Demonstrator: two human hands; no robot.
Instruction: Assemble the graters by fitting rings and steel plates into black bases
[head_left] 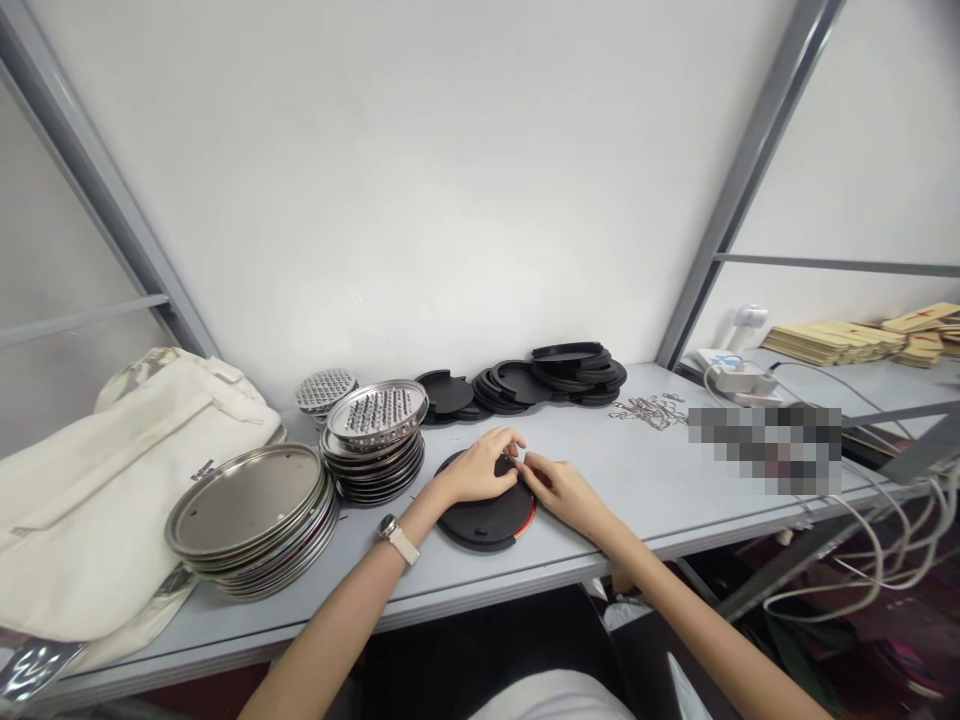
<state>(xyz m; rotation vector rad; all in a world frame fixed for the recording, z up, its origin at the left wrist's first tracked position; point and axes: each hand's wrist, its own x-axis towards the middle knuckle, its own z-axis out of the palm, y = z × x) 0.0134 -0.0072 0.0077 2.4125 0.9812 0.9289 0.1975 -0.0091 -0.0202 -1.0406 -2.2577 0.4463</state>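
Left hand [480, 472] and right hand [556, 490] are close together over a round black plate [480, 518], and their fingertips nearly meet by its far right edge. The fingers are bent in, but I cannot tell if they are pinching something, because that spot is too small and partly hidden. The black plate lies flat on the grey worktop [630, 500], near the front edge. A red and yellow strip [531, 524] shows along its right side. A watch [399, 538] with a pale band is on the left wrist.

To the left is a stack of round metal things with a silver grater [377, 411] on top. Next to it, nearer the front, is a pile of big round trays [251, 495], and a white bag [142, 490] lies beside that. Behind the hands, by the wall [420, 180], more black plates [577, 375] lie in heaps. Little metal hooks [651, 412] are spread out to the right of them. Farther right are a white plug box [731, 372] and flat yellow pieces [832, 342]. One patch there is blurred into squares.
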